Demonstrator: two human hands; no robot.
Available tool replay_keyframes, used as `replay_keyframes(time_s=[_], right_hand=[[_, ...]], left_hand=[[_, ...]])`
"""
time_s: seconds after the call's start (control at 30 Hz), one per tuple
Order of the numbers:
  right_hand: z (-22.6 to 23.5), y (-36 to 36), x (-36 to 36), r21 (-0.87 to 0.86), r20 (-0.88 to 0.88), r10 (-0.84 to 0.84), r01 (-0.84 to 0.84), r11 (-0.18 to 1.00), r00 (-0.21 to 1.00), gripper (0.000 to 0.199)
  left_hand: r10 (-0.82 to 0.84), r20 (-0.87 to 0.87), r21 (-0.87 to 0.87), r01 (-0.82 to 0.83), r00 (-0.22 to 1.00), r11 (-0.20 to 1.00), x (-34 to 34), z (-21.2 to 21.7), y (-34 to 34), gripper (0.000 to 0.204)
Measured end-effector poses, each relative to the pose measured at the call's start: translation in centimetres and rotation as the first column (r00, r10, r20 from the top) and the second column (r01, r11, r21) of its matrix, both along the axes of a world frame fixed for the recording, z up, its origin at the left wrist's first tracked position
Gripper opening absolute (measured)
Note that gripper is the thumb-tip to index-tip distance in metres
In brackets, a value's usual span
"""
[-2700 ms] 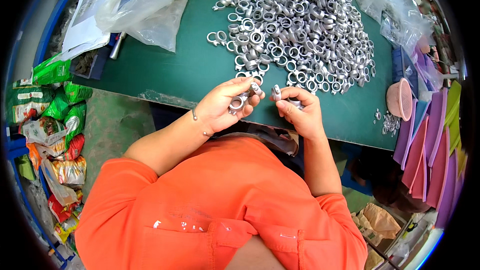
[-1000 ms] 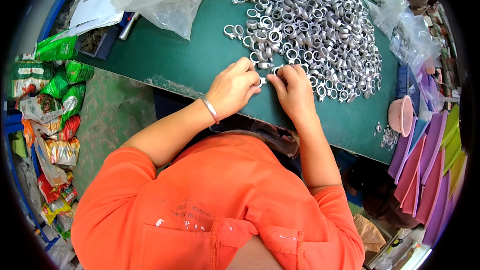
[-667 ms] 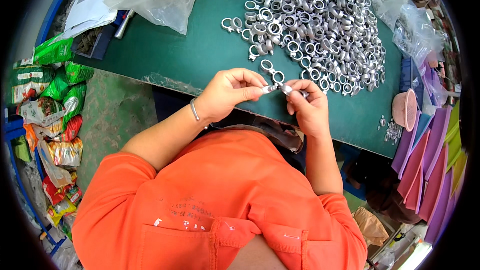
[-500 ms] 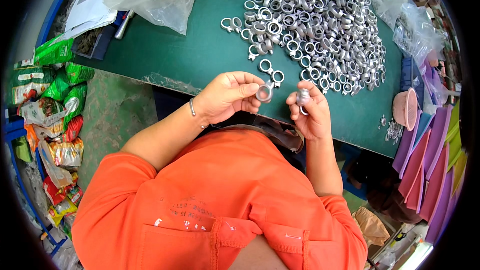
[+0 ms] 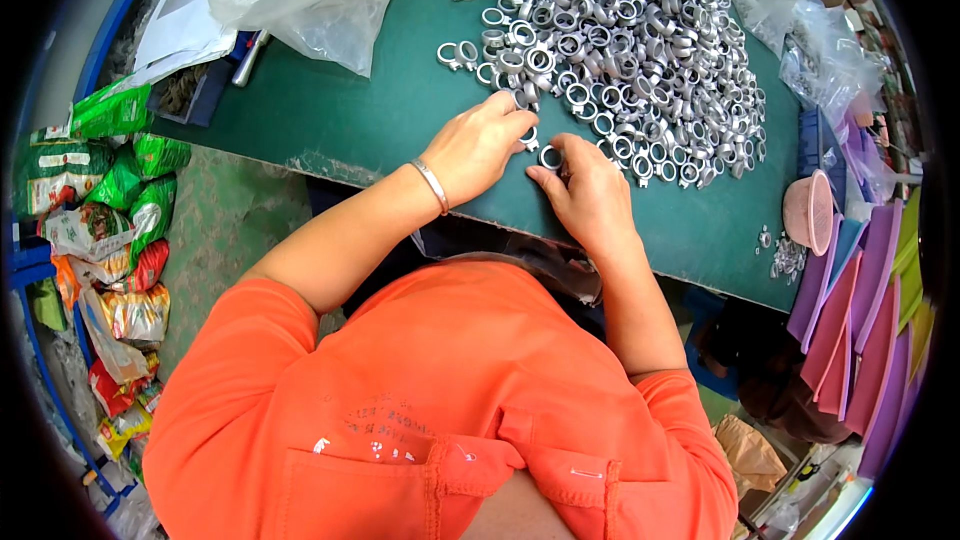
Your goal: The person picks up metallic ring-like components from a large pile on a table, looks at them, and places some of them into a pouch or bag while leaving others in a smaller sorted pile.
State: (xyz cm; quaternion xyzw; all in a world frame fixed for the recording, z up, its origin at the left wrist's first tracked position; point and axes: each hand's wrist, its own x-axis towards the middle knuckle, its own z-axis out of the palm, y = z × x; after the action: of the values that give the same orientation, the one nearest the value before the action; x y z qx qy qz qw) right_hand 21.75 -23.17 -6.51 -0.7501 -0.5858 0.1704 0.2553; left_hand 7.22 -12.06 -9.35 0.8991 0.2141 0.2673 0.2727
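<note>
Small grey metal rings with a little lug on the side lie in a big heap [image 5: 640, 60] on the green table. My left hand [image 5: 475, 150], a bracelet on its wrist, reaches to the near left edge of the heap. Its fingers are bent down around a ring [image 5: 531, 139], partly hidden beneath them. Just right of it, my right hand [image 5: 592, 190] has thumb and forefinger closed about another ring [image 5: 550, 157] at the table surface. Its other fingers are curled and mostly out of sight. Two rings [image 5: 457, 53] lie apart at the heap's left.
A clear plastic bag [image 5: 330, 10] and papers [image 5: 185, 20] lie at the back left. On the right stand a pink basket [image 5: 808, 212] and some small metal parts [image 5: 788, 260]. The table's near edge [image 5: 690, 285] runs in front of me.
Both hands have moved forward from the table's near edge to the two rings before the heap. The rings held up earlier no longer show.
</note>
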Motion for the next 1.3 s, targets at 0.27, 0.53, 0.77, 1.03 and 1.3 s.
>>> replay_keyframes(time_s=[0.27,0.53,0.77,1.03,1.3], right_hand=[[-0.8,-2.1,2.7,-0.079,-0.948,-0.082,-0.021,0.997,-0.306,0.025],[-1.7,-3.1,2.7,-0.027,-0.814,-0.065,-0.074,0.997,-0.577,0.034],[-0.7,-5.5,4.7,0.105,-0.993,0.115,0.231,0.967,-0.028,0.009],[-1.9,-3.8,6.9,0.316,0.034,-0.372,0.343,0.884,0.928,0.011],[-1.5,-3.7,1.6,0.358,-0.143,-0.106,0.152,0.921,0.984,0.009]], left_hand=[[0.068,0.364,-0.915,0.37,0.929,-0.163,-1.8,1.3,-1.7,0.026],[0.127,0.4,-0.795,0.412,0.908,-0.444,-1.5,1.5,-2.5,0.026],[0.033,0.218,-0.961,0.221,0.975,-0.166,-0.6,2.3,-1.5,0.011],[-0.059,0.036,-0.013,0.06,0.998,0.998,6.1,1.3,0.3,0.031],[-0.114,-0.218,0.003,0.117,0.969,0.993,3.6,1.1,-1.1,0.034]])
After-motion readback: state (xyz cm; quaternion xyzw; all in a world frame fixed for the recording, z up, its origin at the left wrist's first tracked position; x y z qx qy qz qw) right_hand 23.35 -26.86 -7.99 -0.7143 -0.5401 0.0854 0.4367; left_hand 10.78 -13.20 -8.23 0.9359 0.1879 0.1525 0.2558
